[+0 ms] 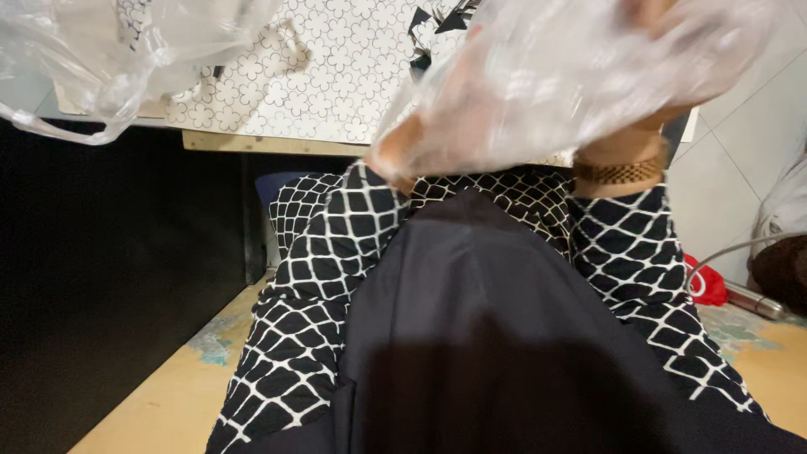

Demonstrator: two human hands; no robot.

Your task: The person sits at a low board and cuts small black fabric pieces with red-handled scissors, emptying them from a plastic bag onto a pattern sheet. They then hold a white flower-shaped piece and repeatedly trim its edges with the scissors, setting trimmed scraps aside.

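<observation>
Head view looks down on a crumpled clear plastic bag (572, 76) held up at the top right of the frame, in front of the near edge of a table covered with a white cloth printed with small black flower outlines (336, 76). Both hands are behind or inside the film. The right hand (672, 34) is at the upper right, mostly veiled by the plastic and cut by the frame edge; it appears to grip the bag, though its fingers cannot be made out. Below it the wrist carries a brown woven bracelet (618, 172). The left hand (420, 139) shows through the lower left part of the bag as a blurred shape — it seems closed on the film, but how exactly I cannot tell.

A second clear plastic bag (92, 59) hangs at the top left corner, over the table's near edge, apart from the first one and from both hands. A wooden strip (252, 143) runs along the table's underside edge, and the space beneath it on the left is dark.

Below the bags lie the person's sleeves in a black fabric with a white lattice pattern (328, 252), with a plain black cloth (487, 319) draped between them. On the right, on the pale wooden floor (160, 403), sit a small red object (709, 284) and a grey metal tube with a cable (752, 301) — both near the white tiled wall (748, 126).
</observation>
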